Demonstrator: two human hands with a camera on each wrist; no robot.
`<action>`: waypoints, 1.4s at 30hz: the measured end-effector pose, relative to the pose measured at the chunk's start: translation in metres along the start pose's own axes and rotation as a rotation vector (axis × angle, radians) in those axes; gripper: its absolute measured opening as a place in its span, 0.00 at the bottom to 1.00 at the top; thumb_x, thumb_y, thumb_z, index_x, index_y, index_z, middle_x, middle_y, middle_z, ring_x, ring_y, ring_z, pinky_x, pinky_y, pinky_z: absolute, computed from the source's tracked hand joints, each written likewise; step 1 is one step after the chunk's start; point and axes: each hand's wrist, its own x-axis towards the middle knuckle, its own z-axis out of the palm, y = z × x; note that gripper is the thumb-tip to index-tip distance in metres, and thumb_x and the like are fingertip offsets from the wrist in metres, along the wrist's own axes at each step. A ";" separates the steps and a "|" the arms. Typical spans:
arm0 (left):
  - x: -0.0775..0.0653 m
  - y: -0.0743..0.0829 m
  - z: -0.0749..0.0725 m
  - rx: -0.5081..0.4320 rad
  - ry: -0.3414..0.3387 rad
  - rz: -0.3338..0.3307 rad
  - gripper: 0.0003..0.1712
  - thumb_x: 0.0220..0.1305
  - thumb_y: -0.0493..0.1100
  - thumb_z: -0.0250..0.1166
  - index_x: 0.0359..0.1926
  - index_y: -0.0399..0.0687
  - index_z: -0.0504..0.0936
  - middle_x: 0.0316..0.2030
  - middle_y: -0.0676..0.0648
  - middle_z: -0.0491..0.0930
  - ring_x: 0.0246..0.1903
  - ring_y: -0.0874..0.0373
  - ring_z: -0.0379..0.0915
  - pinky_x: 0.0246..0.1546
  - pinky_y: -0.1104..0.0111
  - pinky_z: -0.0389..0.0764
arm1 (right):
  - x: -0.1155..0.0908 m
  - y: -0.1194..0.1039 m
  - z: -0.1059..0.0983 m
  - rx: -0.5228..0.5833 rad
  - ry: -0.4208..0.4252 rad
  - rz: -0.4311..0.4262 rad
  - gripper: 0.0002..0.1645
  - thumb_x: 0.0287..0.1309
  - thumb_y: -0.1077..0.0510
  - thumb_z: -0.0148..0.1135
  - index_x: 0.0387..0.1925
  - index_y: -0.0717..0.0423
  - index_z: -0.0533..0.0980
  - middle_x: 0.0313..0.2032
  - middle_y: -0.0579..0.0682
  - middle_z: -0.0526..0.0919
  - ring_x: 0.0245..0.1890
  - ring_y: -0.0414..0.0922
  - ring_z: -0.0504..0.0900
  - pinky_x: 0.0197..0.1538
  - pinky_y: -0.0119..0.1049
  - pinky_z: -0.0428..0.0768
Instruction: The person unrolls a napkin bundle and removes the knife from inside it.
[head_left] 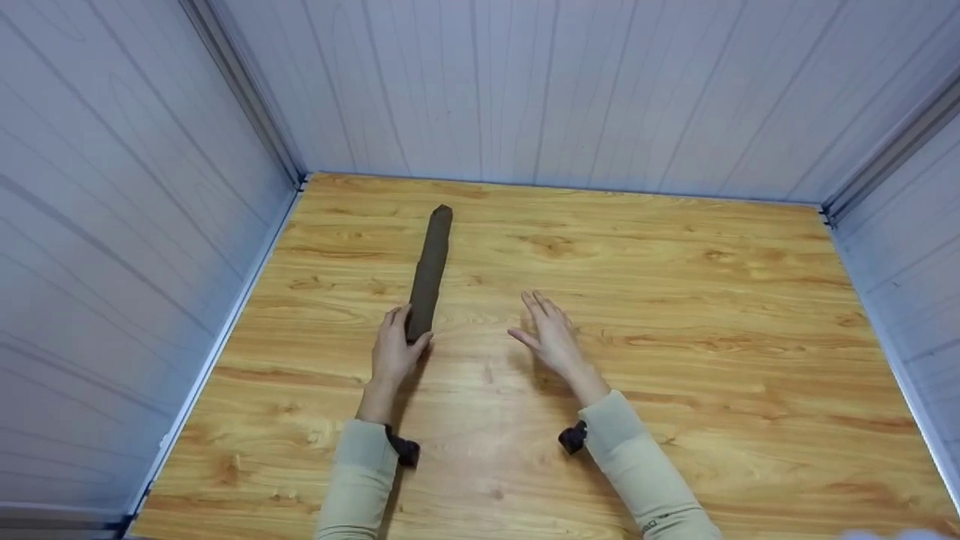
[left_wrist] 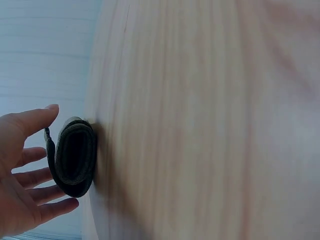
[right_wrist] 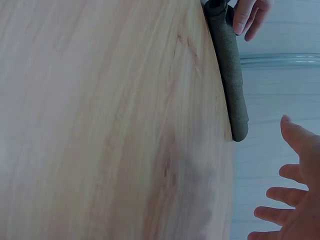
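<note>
A dark grey-brown rolled-up cloth (head_left: 430, 270) lies lengthwise on the table, left of the middle. In the left wrist view its near end shows as an oval coil (left_wrist: 75, 155), with one loose flap towards the palm. My left hand (head_left: 394, 351) is at this near end, thumb on one side and fingers on the other, spread and fairly straight. Whether the fingertips press on the cloth is hard to tell. My right hand (head_left: 555, 341) hovers over the table to the right of the roll, fingers spread, holding nothing.
The wood-grain table (head_left: 712, 337) reaches to a white panel wall (head_left: 525, 90) at the back. More panels, a left wall (head_left: 112, 225) and a right wall (head_left: 915, 262), stand along its sides. A small black camera is strapped at each wrist.
</note>
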 end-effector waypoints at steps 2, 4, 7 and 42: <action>0.000 -0.001 -0.001 -0.004 -0.008 -0.009 0.32 0.53 0.42 0.65 0.58 0.36 0.67 0.51 0.36 0.68 0.49 0.43 0.66 0.47 0.54 0.68 | 0.001 -0.001 0.002 0.001 -0.011 0.003 0.41 0.54 0.44 0.58 0.64 0.58 0.58 0.62 0.61 0.58 0.61 0.58 0.56 0.59 0.58 0.52; -0.001 -0.002 -0.003 -0.012 -0.016 -0.019 0.30 0.54 0.42 0.64 0.57 0.36 0.67 0.50 0.37 0.69 0.48 0.44 0.67 0.46 0.54 0.69 | 0.003 -0.002 0.004 0.002 -0.020 0.000 0.40 0.54 0.45 0.58 0.64 0.58 0.58 0.62 0.61 0.58 0.61 0.58 0.56 0.59 0.57 0.52; -0.002 -0.004 -0.005 -0.010 -0.017 -0.026 0.29 0.55 0.42 0.63 0.56 0.36 0.68 0.49 0.37 0.70 0.48 0.45 0.68 0.46 0.55 0.69 | 0.005 -0.003 0.007 0.004 -0.029 -0.008 0.40 0.54 0.45 0.58 0.64 0.58 0.58 0.62 0.61 0.58 0.61 0.57 0.56 0.60 0.56 0.52; -0.001 -0.042 -0.033 0.229 -0.048 0.069 0.25 0.58 0.43 0.60 0.54 0.35 0.71 0.54 0.31 0.65 0.51 0.37 0.64 0.46 0.49 0.68 | 0.029 -0.049 0.046 -0.056 -0.205 -0.204 0.40 0.55 0.45 0.56 0.64 0.59 0.57 0.62 0.61 0.58 0.61 0.55 0.58 0.60 0.50 0.56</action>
